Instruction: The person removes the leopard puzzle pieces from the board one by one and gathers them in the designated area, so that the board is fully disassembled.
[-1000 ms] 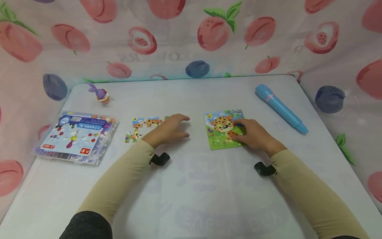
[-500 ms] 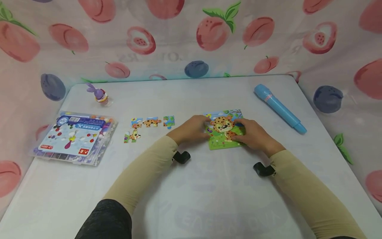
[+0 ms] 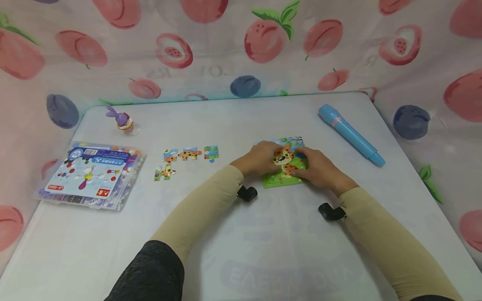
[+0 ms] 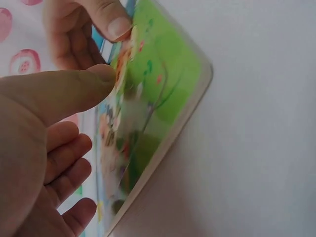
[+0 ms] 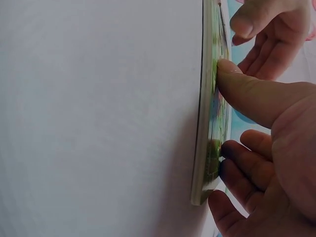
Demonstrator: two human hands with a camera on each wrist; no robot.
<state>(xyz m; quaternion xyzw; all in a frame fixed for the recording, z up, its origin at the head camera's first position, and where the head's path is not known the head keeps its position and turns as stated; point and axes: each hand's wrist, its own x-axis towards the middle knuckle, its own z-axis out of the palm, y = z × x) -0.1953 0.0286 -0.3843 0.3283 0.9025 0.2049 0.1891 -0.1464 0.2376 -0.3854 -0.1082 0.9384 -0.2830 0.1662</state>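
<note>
A leopard jigsaw puzzle with a green and blue picture lies on the white table, right of the middle. My left hand reaches over its left side. In the left wrist view the left thumb points to the leopard picture, the other fingers loosely bent and apart. From the right, my right hand rests on the puzzle with thumb and fingers spread. The right wrist view shows its thumb at the face and its fingertips near the edge. Both hands partly cover the picture.
Several loose puzzle pieces lie left of the hands. A clear box of small parts with a printed card on it sits at far left. Behind it stands a purple rabbit figure. A blue microphone-shaped stick lies back right.
My left hand has moved right, from over the loose pieces to the puzzle's left side, uncovering those pieces. The right hand stays on the puzzle. The head view has shifted slightly.
</note>
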